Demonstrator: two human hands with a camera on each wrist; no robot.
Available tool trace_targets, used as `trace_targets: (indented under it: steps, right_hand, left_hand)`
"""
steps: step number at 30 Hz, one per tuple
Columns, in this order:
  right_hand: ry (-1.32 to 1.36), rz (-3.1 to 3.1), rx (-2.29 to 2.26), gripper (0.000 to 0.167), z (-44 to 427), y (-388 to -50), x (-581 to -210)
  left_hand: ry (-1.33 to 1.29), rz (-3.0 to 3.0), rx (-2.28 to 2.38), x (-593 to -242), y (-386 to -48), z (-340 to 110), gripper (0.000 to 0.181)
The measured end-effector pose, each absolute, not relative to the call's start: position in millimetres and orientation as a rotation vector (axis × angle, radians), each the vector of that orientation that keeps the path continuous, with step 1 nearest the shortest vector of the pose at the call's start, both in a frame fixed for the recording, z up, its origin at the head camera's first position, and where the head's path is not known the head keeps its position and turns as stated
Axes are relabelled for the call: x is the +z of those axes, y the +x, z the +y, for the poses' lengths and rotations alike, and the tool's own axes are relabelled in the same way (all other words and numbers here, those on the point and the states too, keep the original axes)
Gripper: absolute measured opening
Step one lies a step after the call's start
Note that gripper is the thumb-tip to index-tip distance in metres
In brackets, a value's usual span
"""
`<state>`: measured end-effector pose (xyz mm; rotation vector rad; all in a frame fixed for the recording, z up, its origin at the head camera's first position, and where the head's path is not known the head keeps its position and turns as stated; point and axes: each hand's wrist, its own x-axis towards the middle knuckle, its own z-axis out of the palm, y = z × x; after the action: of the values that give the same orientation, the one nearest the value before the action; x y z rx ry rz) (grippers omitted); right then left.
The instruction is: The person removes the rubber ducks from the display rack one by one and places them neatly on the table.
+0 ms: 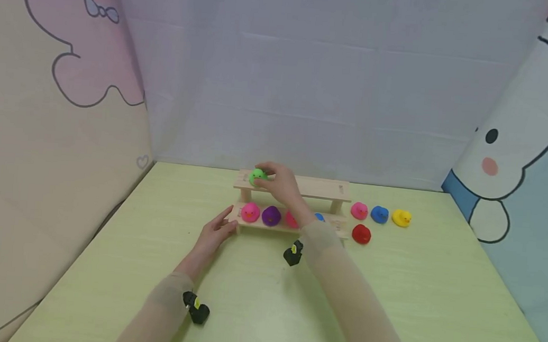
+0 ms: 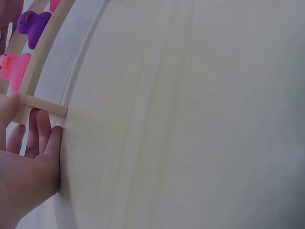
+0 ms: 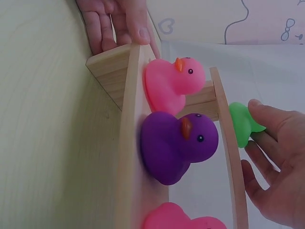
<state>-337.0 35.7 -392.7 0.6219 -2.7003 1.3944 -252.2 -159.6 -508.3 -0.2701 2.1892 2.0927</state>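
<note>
A two-tier wooden rack (image 1: 294, 229) stands at the far side of the table. On its upper board my right hand (image 1: 281, 185) pinches a green rubber duck (image 1: 257, 176) near the left end; in the right wrist view the duck's base meets the board. My left hand (image 1: 213, 235) holds the left end of the lower board, thumb on top and fingers at the leg in the left wrist view. Along that board sit a pink duck (image 3: 174, 86), a purple duck (image 3: 176, 145), another pink duck (image 3: 183, 218) and a blue duck (image 1: 319, 216), partly hidden by my right arm.
Right of the rack, on the pale green table (image 1: 255, 307), are a pink duck (image 1: 359, 211), a blue duck (image 1: 379, 215), a yellow duck (image 1: 401, 218) and a red duck (image 1: 361, 234). A pale curtain (image 1: 307, 99) hangs behind the table.
</note>
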Motion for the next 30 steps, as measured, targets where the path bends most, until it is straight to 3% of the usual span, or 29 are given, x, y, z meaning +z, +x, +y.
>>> trace_targets:
  steps: [30]
  right_hand:
    - [0.567, -2.655, 1.404, 0.043, 33.3, -330.3, -395.6]
  left_hand:
    - [-0.317, 2.102, 2.147, -502.9, -247.9, -157.9, 0.059]
